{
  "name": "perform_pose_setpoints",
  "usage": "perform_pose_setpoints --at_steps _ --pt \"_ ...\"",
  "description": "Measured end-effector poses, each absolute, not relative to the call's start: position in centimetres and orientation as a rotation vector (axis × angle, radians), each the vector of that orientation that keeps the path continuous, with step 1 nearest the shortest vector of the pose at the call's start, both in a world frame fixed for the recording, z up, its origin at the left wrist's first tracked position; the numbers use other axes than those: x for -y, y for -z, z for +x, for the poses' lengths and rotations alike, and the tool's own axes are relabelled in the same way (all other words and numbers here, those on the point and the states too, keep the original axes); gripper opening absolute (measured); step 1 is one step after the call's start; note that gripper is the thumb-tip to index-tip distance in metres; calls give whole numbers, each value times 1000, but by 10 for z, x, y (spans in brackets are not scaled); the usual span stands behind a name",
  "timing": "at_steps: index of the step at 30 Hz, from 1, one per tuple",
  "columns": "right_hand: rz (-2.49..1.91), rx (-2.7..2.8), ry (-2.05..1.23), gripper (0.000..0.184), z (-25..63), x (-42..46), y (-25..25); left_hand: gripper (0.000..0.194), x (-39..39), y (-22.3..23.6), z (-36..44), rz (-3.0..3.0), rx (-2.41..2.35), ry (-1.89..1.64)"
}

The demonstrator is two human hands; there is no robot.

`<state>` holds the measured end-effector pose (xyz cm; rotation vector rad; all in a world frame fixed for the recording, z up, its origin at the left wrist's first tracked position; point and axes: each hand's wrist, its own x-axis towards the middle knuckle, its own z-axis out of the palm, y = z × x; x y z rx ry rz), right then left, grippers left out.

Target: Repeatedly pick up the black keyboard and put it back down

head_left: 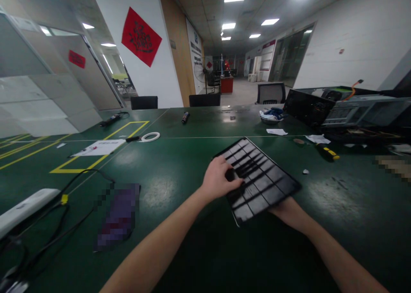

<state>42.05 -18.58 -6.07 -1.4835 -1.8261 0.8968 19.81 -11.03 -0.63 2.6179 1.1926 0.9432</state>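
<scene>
A flat black panel with a grid of ribs [261, 177] is held tilted a little above the green table [180, 177], in front of me at centre. My left hand [218, 179] grips its left edge, fingers curled over the top face and thumb along the rim. My right hand [287, 211] supports the panel from underneath at its near right edge; its fingers are hidden beneath the panel.
A white power strip [24, 209] with black cables lies at the left. Paper [99, 147] sits inside yellow floor-tape lines, a white tape ring [150, 136] beyond. At the right are a yellow-tipped tool [327, 152], a bowl with cloth [271, 115] and opened electronic equipment [353, 109]. Chairs stand behind the table.
</scene>
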Motion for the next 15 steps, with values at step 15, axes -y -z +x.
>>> perform_pose_setpoints --at_steps 15 --pt "-1562 1741 -1081 61 417 186 53 68 -11 3 -23 1534 -2864 -162"
